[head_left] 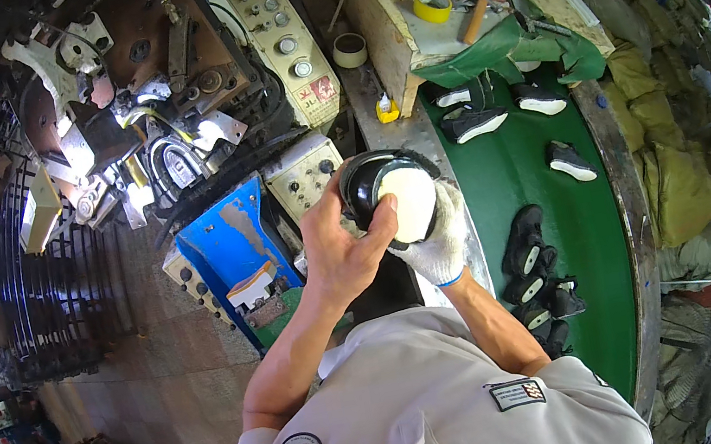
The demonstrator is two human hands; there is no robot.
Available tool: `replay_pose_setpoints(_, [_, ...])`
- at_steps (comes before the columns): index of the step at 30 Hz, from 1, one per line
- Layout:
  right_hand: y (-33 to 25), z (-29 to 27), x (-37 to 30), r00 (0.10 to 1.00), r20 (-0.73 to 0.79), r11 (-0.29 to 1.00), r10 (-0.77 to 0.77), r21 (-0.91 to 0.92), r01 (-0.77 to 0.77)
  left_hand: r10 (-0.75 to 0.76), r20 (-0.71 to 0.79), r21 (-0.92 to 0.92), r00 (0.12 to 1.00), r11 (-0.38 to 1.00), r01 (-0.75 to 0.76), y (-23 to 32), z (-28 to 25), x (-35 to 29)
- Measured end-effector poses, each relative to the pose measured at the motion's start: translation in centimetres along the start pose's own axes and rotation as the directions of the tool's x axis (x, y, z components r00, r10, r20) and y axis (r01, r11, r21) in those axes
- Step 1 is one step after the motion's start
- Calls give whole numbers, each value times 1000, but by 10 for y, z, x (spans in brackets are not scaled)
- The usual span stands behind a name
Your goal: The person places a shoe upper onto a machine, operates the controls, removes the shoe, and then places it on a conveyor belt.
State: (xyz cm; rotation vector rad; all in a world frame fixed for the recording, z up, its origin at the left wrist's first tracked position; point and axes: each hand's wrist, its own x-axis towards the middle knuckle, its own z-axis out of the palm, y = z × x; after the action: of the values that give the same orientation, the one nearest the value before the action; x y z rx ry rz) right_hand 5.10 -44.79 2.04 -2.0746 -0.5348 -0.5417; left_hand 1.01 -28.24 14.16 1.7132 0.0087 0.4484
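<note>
Both my hands hold a black shoe upper (356, 186) in front of my chest, beside the machine. It has a glossy black curved part and a smooth cream-white face (410, 201). My bare left hand (343, 248) is closed round its left side, with the thumb pressed along the cream face. On the right and underneath, my right hand (442, 243) grips it in a white knit glove. Part of the right fingers is hidden behind the shoe upper.
A shoe machine (165, 150) with metal clamps and a button panel (285, 41) stands at left. Below it is a blue metal bracket (226, 234). At right, a green conveyor belt (572, 280) carries several black shoes (526, 255). Yellow tape (432, 7) lies on the bench.
</note>
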Motion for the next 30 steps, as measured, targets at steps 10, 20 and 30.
replay_pose_setpoints(10, [-20, 12, 9, 811, 353, 380, 466, 749, -544, 173, -54, 126, 984, 978, -165, 12, 9, -14])
replay_pose_setpoints(20, [11, 17, -9, 974, 199, 971, 104, 193, -143, 29, -27, 99, 999, 995, -26, 5, 6, -1])
replay_pose_setpoints(30, [-4, -2, 7, 980, 161, 993, 117, -15, -116, -121, 6, -273, 993, 955, 118, -17, 13, 8])
